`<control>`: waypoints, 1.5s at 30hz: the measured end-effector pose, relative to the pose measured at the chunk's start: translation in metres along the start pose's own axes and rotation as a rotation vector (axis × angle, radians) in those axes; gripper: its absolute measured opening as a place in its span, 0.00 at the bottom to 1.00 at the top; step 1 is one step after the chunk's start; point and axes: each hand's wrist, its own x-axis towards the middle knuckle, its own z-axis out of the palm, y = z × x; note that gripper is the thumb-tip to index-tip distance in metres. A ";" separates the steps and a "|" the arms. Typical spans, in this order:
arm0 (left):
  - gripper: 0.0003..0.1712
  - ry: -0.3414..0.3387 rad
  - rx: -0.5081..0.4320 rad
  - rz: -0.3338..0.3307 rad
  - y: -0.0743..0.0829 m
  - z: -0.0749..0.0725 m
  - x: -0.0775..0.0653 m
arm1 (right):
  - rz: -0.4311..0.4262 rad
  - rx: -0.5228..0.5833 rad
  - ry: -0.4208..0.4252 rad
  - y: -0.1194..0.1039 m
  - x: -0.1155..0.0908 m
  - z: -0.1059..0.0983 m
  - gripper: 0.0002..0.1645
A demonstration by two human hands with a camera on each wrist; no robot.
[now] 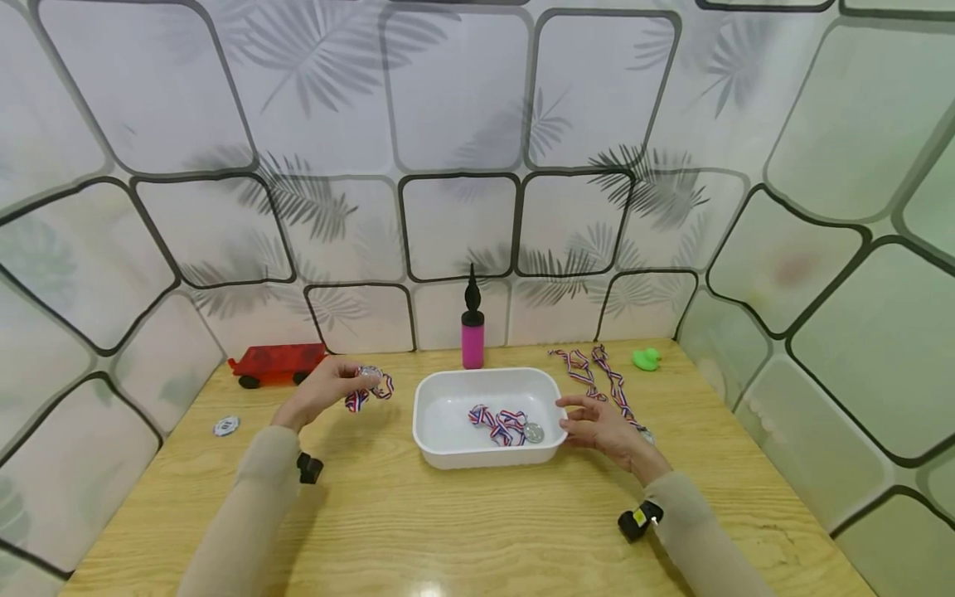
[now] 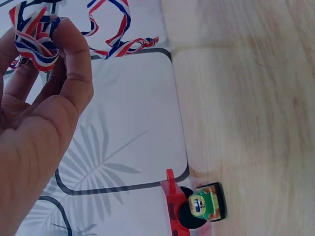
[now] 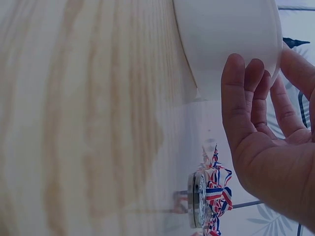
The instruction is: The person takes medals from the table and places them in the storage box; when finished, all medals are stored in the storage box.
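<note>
My left hand (image 1: pixel 336 385) is raised over the left side of the table. It pinches a silver medal (image 1: pixel 370 373) whose red, white and blue ribbon (image 2: pixel 37 44) is bunched at the fingers, with a loop hanging beyond them. To the right, a white tub (image 1: pixel 492 458) stands on the table. Another medal (image 1: pixel 533 432) lies in it, its ribbon (image 1: pixel 498 423) crumpled alongside. My right hand (image 1: pixel 608 431) rests its fingertips against the tub's right end, fingers loosely bent along the outer wall and at the rim.
Behind my right hand lie medal ribbons (image 1: pixel 615 390), with a medal (image 3: pixel 197 199) near the wrist. A round silver disc (image 1: pixel 226 425) lies at the left. Along the back are a red toy wagon (image 1: pixel 278 362), a pink and black pump (image 1: pixel 472 340) and a green duck (image 1: pixel 646 359).
</note>
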 end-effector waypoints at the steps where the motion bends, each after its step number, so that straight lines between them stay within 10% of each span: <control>1: 0.21 0.007 -0.004 0.001 0.002 0.000 0.001 | 0.000 0.002 0.001 0.000 0.000 0.000 0.29; 26: 0.21 0.076 -0.080 0.110 0.040 0.041 0.025 | -0.001 0.012 -0.016 0.000 0.000 -0.001 0.30; 45: 0.13 -0.009 -0.096 0.148 0.045 0.099 0.040 | -0.017 0.007 -0.036 0.002 0.000 -0.002 0.32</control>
